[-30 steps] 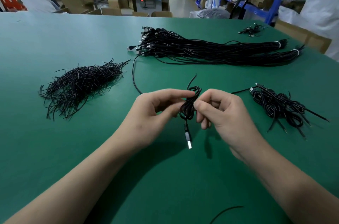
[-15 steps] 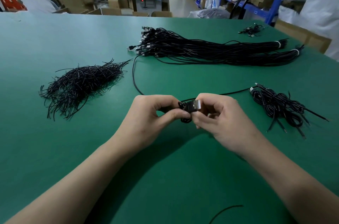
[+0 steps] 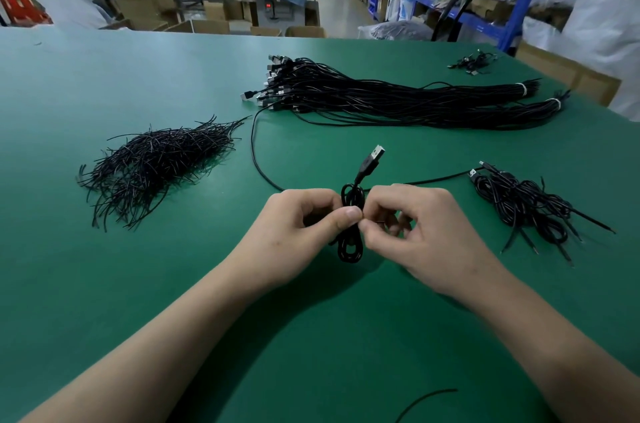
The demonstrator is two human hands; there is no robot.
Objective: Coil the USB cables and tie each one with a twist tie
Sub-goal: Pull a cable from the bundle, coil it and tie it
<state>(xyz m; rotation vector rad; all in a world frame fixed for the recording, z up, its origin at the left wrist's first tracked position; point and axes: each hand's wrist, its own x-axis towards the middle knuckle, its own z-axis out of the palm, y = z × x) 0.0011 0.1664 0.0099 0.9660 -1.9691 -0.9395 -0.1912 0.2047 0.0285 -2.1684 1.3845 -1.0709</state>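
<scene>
- Trailing off the bottom edge at 5 o'clock, a black strand
- Left hand and right hand, fingers curled, pinch the coiled cable at centre; any tie is hidden by the fingertips
- USB plug points to 12 o'clock
- Twist ties at 10, tied coils at 3, cable bundle at 1
</scene>
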